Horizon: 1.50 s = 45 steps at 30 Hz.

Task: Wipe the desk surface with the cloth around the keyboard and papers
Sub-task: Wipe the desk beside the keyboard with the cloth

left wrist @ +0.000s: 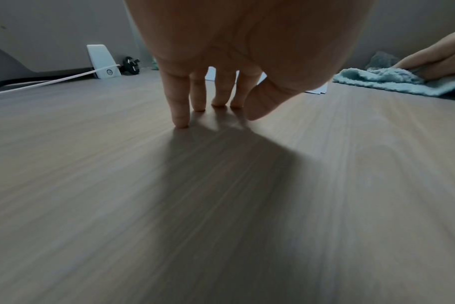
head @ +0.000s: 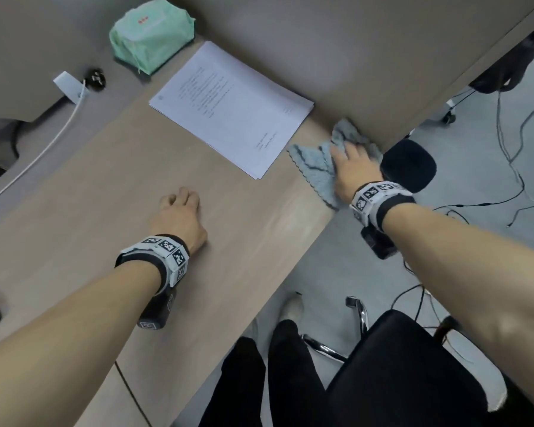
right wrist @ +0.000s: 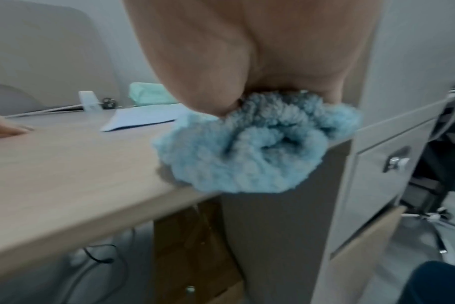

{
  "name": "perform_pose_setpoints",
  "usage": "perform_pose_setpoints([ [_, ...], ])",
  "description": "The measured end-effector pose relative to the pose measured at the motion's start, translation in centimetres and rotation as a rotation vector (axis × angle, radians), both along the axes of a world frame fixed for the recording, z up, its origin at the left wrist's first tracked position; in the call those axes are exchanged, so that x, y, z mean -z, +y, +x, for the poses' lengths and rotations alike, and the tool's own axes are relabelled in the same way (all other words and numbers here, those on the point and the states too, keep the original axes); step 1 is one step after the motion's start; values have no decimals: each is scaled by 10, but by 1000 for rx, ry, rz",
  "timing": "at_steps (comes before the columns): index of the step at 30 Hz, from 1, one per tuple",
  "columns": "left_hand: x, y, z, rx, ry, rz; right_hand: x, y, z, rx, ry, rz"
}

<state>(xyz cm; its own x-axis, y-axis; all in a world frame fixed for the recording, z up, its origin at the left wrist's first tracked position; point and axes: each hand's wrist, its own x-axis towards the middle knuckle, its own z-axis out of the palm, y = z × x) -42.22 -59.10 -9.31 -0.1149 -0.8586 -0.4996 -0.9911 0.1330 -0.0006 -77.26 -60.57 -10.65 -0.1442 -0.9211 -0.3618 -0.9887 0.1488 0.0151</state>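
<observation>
A light-blue fluffy cloth (head: 313,163) lies bunched at the desk's (head: 105,186) far right corner, against the partition, with one edge hanging over the desk's front edge. My right hand (head: 350,161) lies flat on top of it and presses it down; in the right wrist view the cloth (right wrist: 247,156) bulges out from under the palm and the fingers are hidden. The stack of white papers (head: 228,106) sits just left of the cloth. My left hand (head: 179,211) rests on bare desk with its fingertips (left wrist: 181,121) touching the wood, holding nothing. No keyboard shows.
A green tissue pack (head: 151,35), a white charger (head: 70,86) with its cable and a black plug (head: 95,78) stand at the back left. The grey partition (head: 352,57) bounds the desk's far side. A black chair (head: 413,365), floor cables and a drawer cabinet (right wrist: 382,164) lie beyond the edge.
</observation>
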Motion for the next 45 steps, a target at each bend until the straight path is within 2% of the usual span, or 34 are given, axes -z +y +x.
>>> perform_pose_setpoints([
  [4,1,-1,2,29,11,-9,5,19,24,-32,34,-11],
  [7,2,-3,2,33,7,9,-11,26,15,193,165,48],
  [9,0,-2,2,36,10,10,-21,34,9,251,199,129],
  [12,-2,-1,2,43,18,7,-30,36,12,134,128,15],
  [15,0,-3,5,67,24,-4,-28,15,29,0,22,-118],
  [19,7,-3,10,68,30,-16,-11,-16,29,-26,-6,-113],
  [22,8,-2,9,74,15,-29,-5,-13,11,76,24,-96],
  [25,4,-2,7,81,12,-12,-11,9,1,261,108,28],
  [27,0,-2,7,82,13,-8,-17,27,-1,313,115,93],
  [30,-3,-1,8,81,21,5,-25,39,7,169,78,-57],
  [32,-4,0,8,77,23,4,-22,28,21,28,-27,-179],
  [35,-2,0,7,60,19,5,-9,8,39,-78,-145,-191],
  [37,0,1,6,42,16,-1,0,7,32,-29,-86,-130],
  [41,3,4,6,34,10,-33,-3,38,11,242,15,-70],
  [43,3,6,8,47,13,-48,-12,53,30,204,38,16],
  [45,3,4,9,48,34,-28,-16,64,61,79,-13,59],
])
